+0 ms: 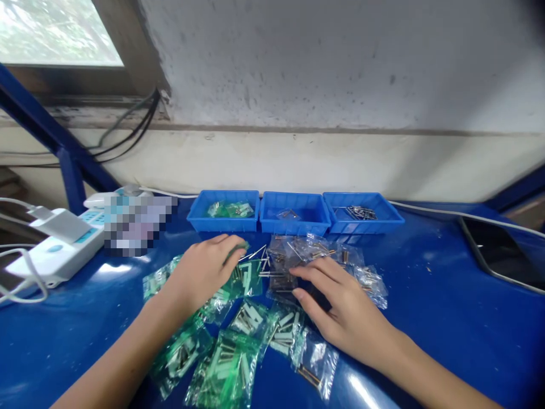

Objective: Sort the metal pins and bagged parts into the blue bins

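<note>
My left hand (206,267) is closed, with the edge of a small green plastic bag (239,247) between thumb and fingers. Beneath and around it lie more green bags (225,363) holding white strips and metal pins or screws. My right hand (340,298) hovers over or rests on a pile of clear plastic bags (313,247) with screw-like parts inside; its thumb and fingers are apart. Between the hands, several loose silver pins or screws (264,262) are scattered. Another clear bag (317,366) with brass-coloured pieces lies below my right hand.
Three blue bins stand along the wall: the left bin (223,226) contains green bags, the middle bin (295,227) a clear bag, the right bin (361,227) loose metal screws. A white power strip (55,255) is at left, a dark phone (506,250) at right.
</note>
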A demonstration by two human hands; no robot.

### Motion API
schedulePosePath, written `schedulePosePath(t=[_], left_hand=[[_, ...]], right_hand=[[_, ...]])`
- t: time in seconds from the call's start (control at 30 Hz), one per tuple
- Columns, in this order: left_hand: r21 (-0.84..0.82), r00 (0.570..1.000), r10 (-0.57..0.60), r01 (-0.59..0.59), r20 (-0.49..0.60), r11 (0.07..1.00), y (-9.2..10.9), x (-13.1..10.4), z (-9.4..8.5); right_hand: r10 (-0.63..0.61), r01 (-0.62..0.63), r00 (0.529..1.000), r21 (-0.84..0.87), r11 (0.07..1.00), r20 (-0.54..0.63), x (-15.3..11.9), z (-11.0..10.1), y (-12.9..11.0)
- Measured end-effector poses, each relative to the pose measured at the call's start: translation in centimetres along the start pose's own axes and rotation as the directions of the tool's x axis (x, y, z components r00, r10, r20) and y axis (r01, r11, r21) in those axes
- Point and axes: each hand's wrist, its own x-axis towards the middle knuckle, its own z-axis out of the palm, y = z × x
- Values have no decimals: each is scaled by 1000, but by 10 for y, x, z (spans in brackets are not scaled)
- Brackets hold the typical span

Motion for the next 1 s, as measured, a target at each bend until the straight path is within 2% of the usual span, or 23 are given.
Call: schedulePosePath(t=[0.03,0.1,0.2,0.23,0.3,0.37,0.43,0.5,0.57,0.63,0.7,0.8,0.87,0.93,1.0], left_hand=[[-15,997,1,-2,-81,1000,1,1,-1],[-55,958,89,-108,-274,993,7,1,-2],[-94,809,289,-387,-512,917,28,-8,-3],[-109,758,337,-469,-558,876,36,-13,-2],[-155,696,412,-597,-589,787,52,-24,1],[-198,685,440,-643,-581,740,62,-32,4],[-200,690,478,-659,-543,725,65,-36,7],[-178,692,522,-672,-499,719,63,-36,6],[-161,715,543,-658,-441,735,61,-36,5],[-167,764,532,-616,-365,770,61,-35,3],[-219,822,464,-545,-330,810,64,-33,4],[-323,902,239,-361,-359,875,67,-28,8],[-402,946,88,-216,-313,890,65,-23,9],[-548,989,-2,-79,-147,833,62,-19,8],[-743,996,-45,84,72,664,61,-17,7]], right_hand=[[0,0,1000,8,1000,0,0,0,-1],[10,-9,1000,45,999,-13,0,0,-3],[80,-72,995,140,988,-55,0,-1,-8],[115,-101,991,183,978,-65,0,-2,-10],[167,-140,984,308,941,-63,-1,-5,-16],[168,-149,986,510,847,7,-3,-9,-21],[143,-166,985,716,678,93,-3,-11,-24],[175,-215,974,820,530,142,-2,-10,-25],[272,-270,951,819,507,145,0,-7,-23],[328,-296,938,764,574,117,2,-2,-21],[335,-271,941,698,663,47,2,2,-18],[333,-213,936,568,795,-115,2,3,-15],[284,-153,928,453,879,-239,2,2,-13],[172,-57,926,327,943,-336,2,0,-11],[19,66,925,211,975,-378,0,-2,-9]])
